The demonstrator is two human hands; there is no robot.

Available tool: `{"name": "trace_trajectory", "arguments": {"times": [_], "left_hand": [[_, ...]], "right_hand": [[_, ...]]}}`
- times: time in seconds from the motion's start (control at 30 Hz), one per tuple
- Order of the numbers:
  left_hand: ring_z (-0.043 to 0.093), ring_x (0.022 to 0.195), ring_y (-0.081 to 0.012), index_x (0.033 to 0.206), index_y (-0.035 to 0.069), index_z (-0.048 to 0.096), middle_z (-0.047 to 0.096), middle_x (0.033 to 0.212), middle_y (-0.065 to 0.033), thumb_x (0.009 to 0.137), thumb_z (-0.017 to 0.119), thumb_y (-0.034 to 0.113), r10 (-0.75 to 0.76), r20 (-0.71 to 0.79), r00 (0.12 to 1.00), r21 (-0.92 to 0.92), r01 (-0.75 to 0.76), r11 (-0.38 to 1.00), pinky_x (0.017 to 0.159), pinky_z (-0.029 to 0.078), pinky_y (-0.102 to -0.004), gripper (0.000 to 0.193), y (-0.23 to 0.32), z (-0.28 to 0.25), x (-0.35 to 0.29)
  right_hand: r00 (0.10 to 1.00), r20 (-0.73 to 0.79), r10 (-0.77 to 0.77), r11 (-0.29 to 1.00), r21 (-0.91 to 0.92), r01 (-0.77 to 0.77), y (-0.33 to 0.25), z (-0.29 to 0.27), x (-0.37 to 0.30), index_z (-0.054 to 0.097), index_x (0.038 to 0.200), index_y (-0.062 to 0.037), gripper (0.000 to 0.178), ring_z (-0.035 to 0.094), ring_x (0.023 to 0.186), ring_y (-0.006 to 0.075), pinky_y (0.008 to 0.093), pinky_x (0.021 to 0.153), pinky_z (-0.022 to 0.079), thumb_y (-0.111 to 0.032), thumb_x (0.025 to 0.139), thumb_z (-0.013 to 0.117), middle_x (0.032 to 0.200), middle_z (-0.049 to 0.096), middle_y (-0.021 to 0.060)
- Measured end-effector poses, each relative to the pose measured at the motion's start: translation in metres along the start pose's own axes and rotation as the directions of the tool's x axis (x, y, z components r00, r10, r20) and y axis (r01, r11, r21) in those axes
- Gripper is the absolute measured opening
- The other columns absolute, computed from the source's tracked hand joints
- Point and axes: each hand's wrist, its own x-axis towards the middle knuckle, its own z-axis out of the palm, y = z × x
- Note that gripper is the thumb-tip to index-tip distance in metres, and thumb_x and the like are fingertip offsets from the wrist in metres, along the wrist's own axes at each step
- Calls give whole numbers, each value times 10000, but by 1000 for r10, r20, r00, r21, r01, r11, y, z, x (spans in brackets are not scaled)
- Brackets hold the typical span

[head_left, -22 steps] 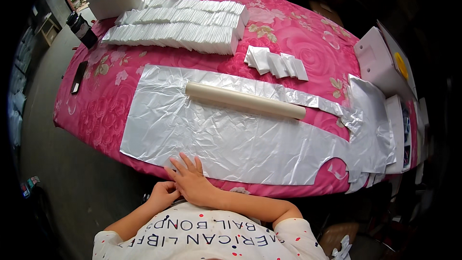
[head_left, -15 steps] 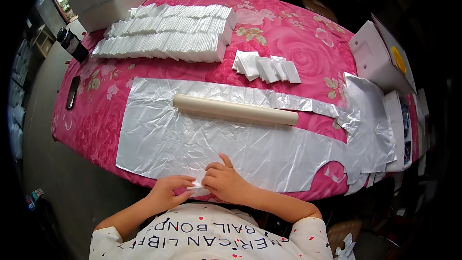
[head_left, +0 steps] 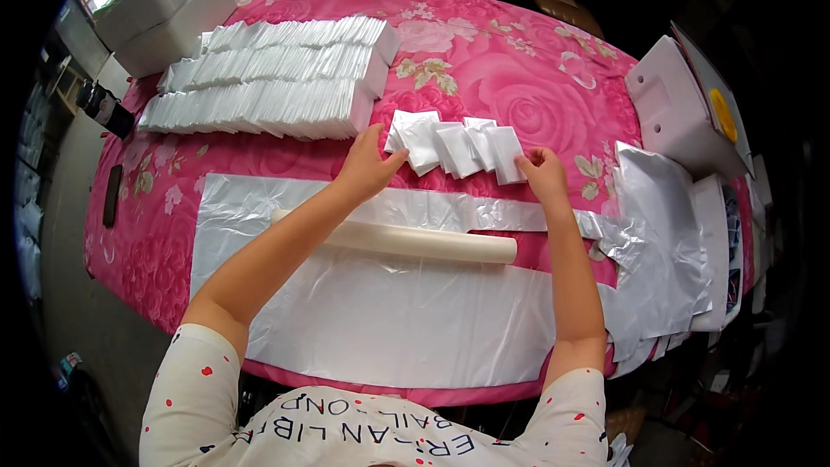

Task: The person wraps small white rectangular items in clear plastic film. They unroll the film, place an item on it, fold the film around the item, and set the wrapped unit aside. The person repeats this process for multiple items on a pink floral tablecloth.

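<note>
Several flat, folded white plastic packets (head_left: 456, 149) lie in an overlapping row at the middle of the table. At the row's left end is my left hand (head_left: 370, 164), its thumb and fingers apart and the thumb close against the first packet. My right hand (head_left: 545, 175) is at the other end, thumb tip at the edge of the last packet and its other fingers bent. Below my arms lies a wide silvery-white plastic sheet (head_left: 415, 320). A long cream tube (head_left: 424, 242) rests across it, its left end partly behind my left forearm.
Rows of tightly packed folded packets (head_left: 259, 104) stand at the far left, before white foam boxes (head_left: 173, 13). A dark bottle (head_left: 104, 108) and a phone (head_left: 112, 195) are by the left edge. More sheets (head_left: 661, 233) and a foam box (head_left: 679, 104) occupy the right side.
Both hands have moved from the near edge, where they held a small white piece, out to the packet row. They have spread apart to its two ends. The view has shifted slightly.
</note>
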Motion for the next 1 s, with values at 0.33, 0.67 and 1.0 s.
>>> {"name": "trace_trajectory", "arguments": {"times": [0.33,0.67,1.0], "left_hand": [[443,1144,-362,1149,-75,475,467,1186,-272,639,666,634,-350,181,919,-11,358,934,948,366,-429,894,4,39,53],[536,1056,-230,1200,-56,385,518,1139,-182,721,744,245,-399,146,905,-531,412,741,847,458,-326,670,31,42,31],[554,959,-165,1255,8,401,555,1073,-91,709,691,50,91,92,992,-772,13,636,827,455,-301,620,65,-19,-53]], "right_hand": [[983,181,35,994,-111,-15,-42,42,15,605,964,0,522,630,769,209,314,668,480,-406,671,750,841,654,101],[951,309,11,998,-56,7,-68,70,-6,588,1018,-2,565,625,791,217,322,686,482,-423,680,756,879,645,123],[836,471,-283,692,703,-162,-106,28,-91,538,1142,-19,447,572,949,121,280,785,484,-92,746,734,1002,613,36]]}}
